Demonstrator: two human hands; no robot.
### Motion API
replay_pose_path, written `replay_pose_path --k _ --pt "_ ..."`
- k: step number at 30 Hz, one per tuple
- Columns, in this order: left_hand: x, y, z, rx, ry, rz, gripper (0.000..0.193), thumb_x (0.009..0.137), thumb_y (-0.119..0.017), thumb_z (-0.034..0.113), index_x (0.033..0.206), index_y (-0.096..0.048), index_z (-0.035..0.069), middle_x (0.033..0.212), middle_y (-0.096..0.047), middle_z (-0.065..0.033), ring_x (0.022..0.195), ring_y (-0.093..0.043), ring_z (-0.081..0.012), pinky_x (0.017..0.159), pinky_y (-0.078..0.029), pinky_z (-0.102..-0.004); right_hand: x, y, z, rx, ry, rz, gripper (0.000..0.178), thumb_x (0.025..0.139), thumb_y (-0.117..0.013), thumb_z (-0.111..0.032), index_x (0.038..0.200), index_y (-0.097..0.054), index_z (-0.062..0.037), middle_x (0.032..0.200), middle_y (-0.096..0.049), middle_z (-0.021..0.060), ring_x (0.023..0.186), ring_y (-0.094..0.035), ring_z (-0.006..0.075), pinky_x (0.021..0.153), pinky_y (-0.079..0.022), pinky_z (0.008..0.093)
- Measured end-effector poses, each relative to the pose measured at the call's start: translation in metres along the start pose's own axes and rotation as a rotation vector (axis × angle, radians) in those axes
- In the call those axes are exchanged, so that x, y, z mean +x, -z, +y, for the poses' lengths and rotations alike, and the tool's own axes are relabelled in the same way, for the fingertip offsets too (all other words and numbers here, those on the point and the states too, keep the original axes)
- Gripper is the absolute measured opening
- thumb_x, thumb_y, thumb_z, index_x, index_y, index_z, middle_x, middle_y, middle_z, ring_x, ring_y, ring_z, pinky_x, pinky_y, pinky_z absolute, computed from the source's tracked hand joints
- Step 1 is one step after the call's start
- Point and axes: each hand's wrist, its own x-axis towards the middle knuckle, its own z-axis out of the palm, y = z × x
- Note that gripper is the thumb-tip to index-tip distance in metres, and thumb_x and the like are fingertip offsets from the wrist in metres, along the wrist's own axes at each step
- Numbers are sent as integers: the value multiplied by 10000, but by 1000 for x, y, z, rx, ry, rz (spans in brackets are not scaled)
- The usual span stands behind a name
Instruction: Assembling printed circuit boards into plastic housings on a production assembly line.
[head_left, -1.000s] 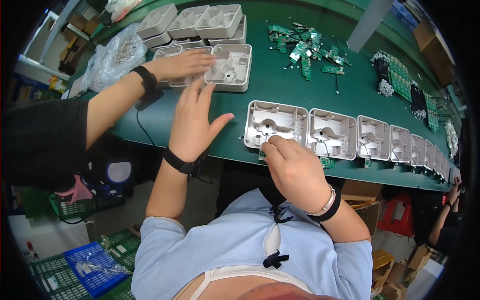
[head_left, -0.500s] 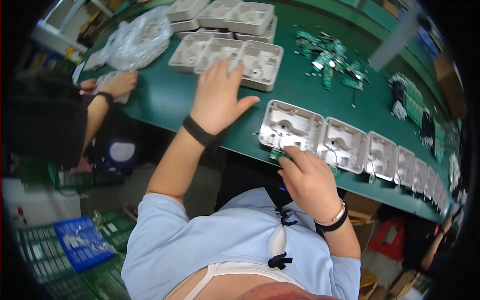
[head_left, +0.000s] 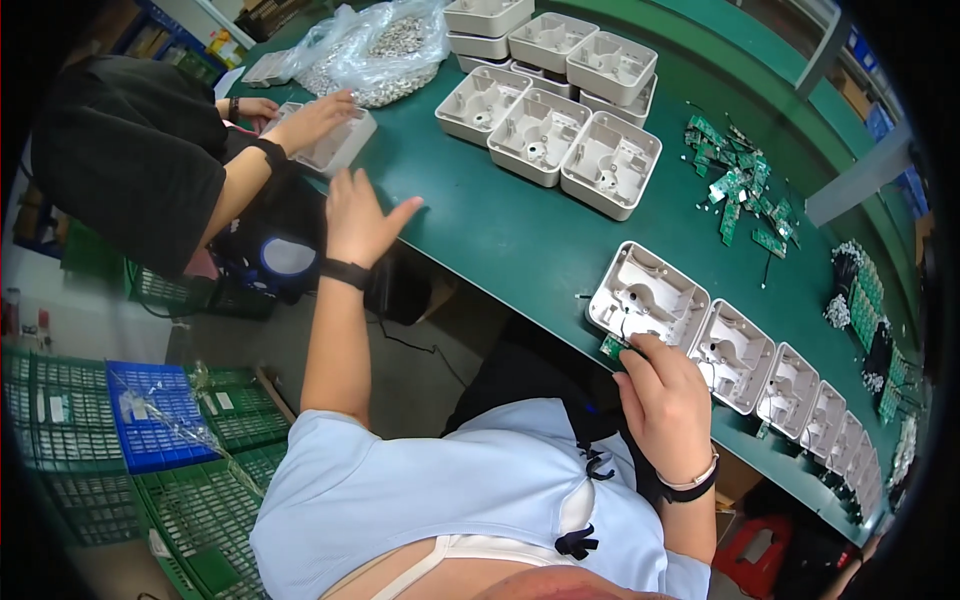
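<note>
My left hand point(head_left: 365, 215) reaches out over the table's near edge with its thumb spread, holding nothing. It is close to a light grey plastic casing point(head_left: 345, 140) that a co-worker's hands point(head_left: 312, 122) are on. My right hand point(head_left: 662, 405) rests at the near rim of the first open casing point(head_left: 640, 290) in a row. Its fingers bend over that rim, with the thumb apart and nothing visibly gripped. Beside the fingertips a small green circuit board point(head_left: 612, 347) hangs at the rim, with a thin dark wire running into the casing.
More casings point(head_left: 735, 355) continue the row rightward along the green table point(head_left: 480, 235). Several casings point(head_left: 540, 135) stand grouped and stacked farther back. Loose circuit boards point(head_left: 740, 185) lie in a heap near a grey post point(head_left: 860, 175). A clear bag of small parts point(head_left: 385, 55) sits at back left.
My left hand has moved left, from over the grouped casings toward the co-worker's casing. The whole view has shifted. My right hand stays at the first casing's near rim.
</note>
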Motion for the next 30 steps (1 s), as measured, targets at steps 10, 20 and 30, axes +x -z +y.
replay_pose_path --k 10,20,30 --pt "41 9 -34 -149 28 20 899 868 -814 530 1421 -503 -106 1494 -480 -334 1384 -480 -491 1158 -403 -520 6 -4 -2 -14 -28 -4 270 804 -787 -4 1063 -708 1 1148 -707 137 947 -688 350 791 -551 432" --pt "63 -12 -47 -88 6 -166 954 854 -801 589 1490 -496 -54 1478 -549 -302 1409 -499 -448 1171 -401 -501 1 1 3 -20 -31 -31 296 797 -801 -62 1076 -705 -37 1168 -706 127 949 -688 332 795 -551 441" --pt "36 24 -10 -268 -127 -278 848 852 -841 476 1515 -523 54 1490 -543 -248 1401 -507 -422 1156 -416 -489 -20 72 11 -48 -179 -1 239 852 -787 -81 1078 -714 -55 1099 -709 119 908 -685 323 766 -558 413"
